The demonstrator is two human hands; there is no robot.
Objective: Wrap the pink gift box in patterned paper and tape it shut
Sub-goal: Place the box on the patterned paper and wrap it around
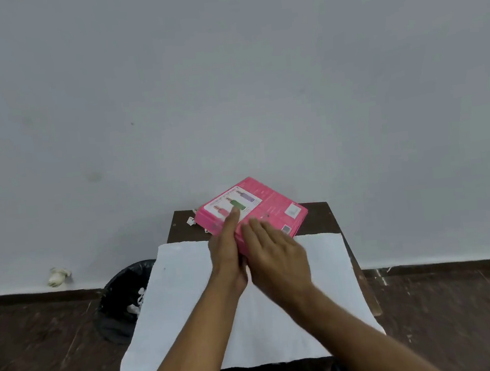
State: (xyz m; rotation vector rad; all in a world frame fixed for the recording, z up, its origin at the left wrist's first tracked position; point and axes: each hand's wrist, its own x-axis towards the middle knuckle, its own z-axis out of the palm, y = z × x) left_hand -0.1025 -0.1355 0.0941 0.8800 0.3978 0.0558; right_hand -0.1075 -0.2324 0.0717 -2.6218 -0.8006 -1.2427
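Note:
The pink gift box (265, 203) lies tilted at the far end of the small dark table (321, 216), its printed label facing up. A large sheet of paper (182, 296), white side up, covers the near part of the table and hangs over its edges. My left hand (228, 252) reaches forward with straight fingers touching the box's near left part. My right hand (274, 251) lies flat with straight fingers on the box's near edge. The box's near corner is hidden under both hands.
A black bin with a dark liner (123, 298) stands on the floor left of the table. Small white paper scraps (191, 220) lie at the table's far left corner. A crumpled white lump (56, 276) sits by the wall. A plain grey wall rises right behind the table.

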